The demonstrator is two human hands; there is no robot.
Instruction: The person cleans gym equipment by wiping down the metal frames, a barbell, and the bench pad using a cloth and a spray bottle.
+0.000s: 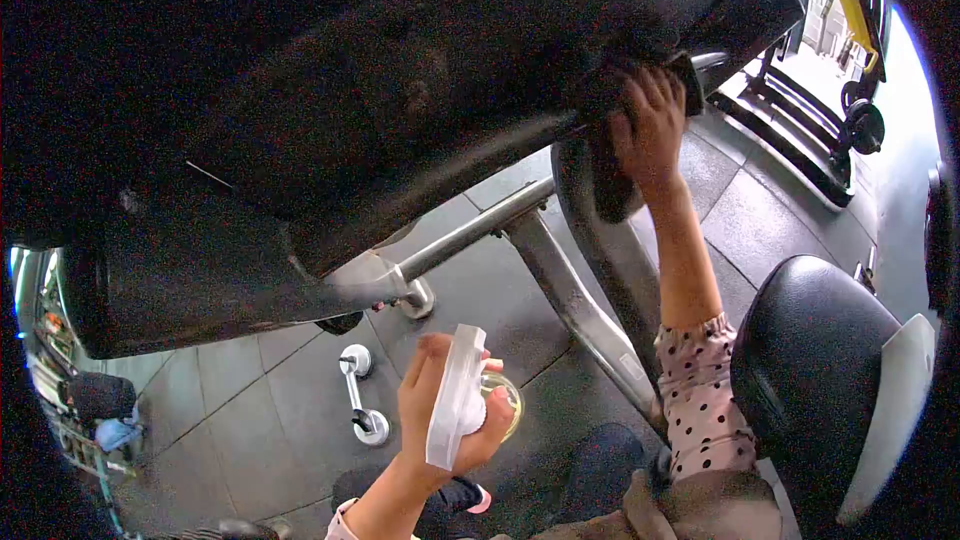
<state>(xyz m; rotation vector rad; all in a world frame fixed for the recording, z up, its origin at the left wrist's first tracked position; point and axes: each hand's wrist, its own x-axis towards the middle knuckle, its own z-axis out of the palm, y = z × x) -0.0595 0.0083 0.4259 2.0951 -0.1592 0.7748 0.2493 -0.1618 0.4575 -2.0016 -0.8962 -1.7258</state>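
Landmark: machine housing [430, 80], large, dark, glossy along its upper rim, spanning the upper part of the view.

Item: right hand [652, 125], at the right end of the housing's underside. Fingers bent, pressed against a dark surface; whether they pinch a separate dark item cannot be told. Sleeve [700, 390], pale pink with black polka dots.

Item: left hand [418, 420], below the housing, well apart from it. Fingers and thumb closed around a translucent plastic piece [455, 405], whitish, long and straight-edged, held tilted. Just beside it, by the thumb, a round clear item [513, 406] with a yellowish edge; its exact kind is unclear.

Item: suction-cup handle [354, 395], white, two round ends, on the floor below the housing.

Item: metal frame tube [480, 230], silvery, slanting just below the housing.

Item: padded seat [815, 330], black, below and to the right of the housing, backed by a pale grey shell [890, 420].

Item: tiled floor [270, 410], dark grey, beneath the housing.

Item: weight plate [864, 127], black, beyond the housing's right end.
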